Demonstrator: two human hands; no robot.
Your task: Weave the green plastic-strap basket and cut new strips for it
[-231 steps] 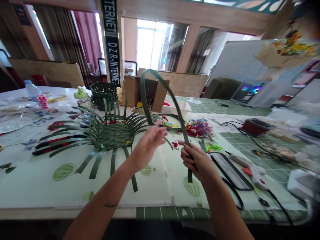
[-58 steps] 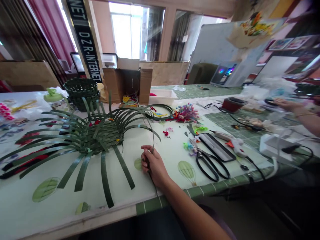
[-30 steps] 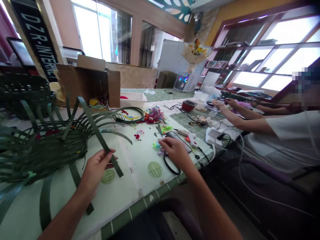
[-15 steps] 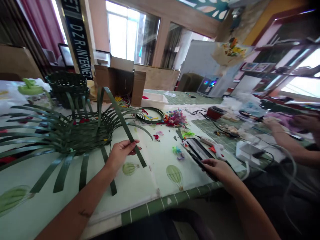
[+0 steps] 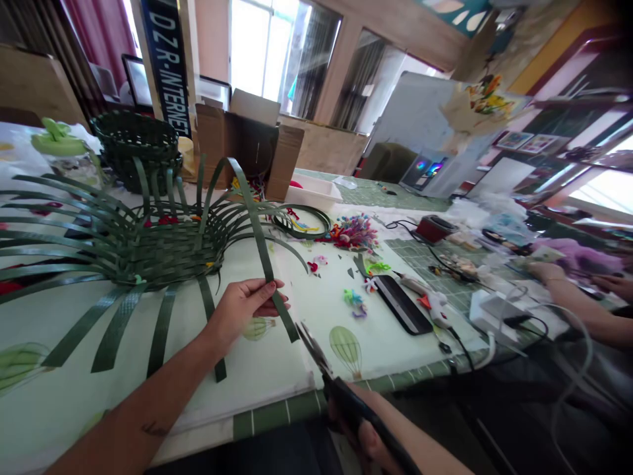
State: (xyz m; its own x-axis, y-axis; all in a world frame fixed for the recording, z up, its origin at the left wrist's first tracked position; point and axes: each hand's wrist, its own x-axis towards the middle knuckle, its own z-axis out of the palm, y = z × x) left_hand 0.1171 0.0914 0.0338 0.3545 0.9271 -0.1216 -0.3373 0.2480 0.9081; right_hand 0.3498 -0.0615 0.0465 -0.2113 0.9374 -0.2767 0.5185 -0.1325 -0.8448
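Observation:
On the table at left lies a half-woven dark green basket (image 5: 165,254), its loose strips fanning out on all sides. My left hand (image 5: 247,307) pinches one long green strip (image 5: 258,244) near its free end; the strip arches up from the basket and its tip slants down to the right. My right hand (image 5: 368,429), low in the view, is closed around the black handles of a pair of scissors (image 5: 321,359). The scissor blades point up and left, close to the strip's tip and apart from it. Part of the right hand is hidden behind the handles.
A black tray (image 5: 403,305) and a glue gun (image 5: 428,297) lie to the right, near a white power strip (image 5: 499,313). Behind are colourful pipe-cleaner pieces (image 5: 356,232), a coiled strip (image 5: 324,231) and a finished green basket (image 5: 138,148). Another person's hand (image 5: 546,274) is at far right.
My right hand has picked the scissors up from beside the black tray and brought them left and down, near the strip's end. My left hand still pinches the strip.

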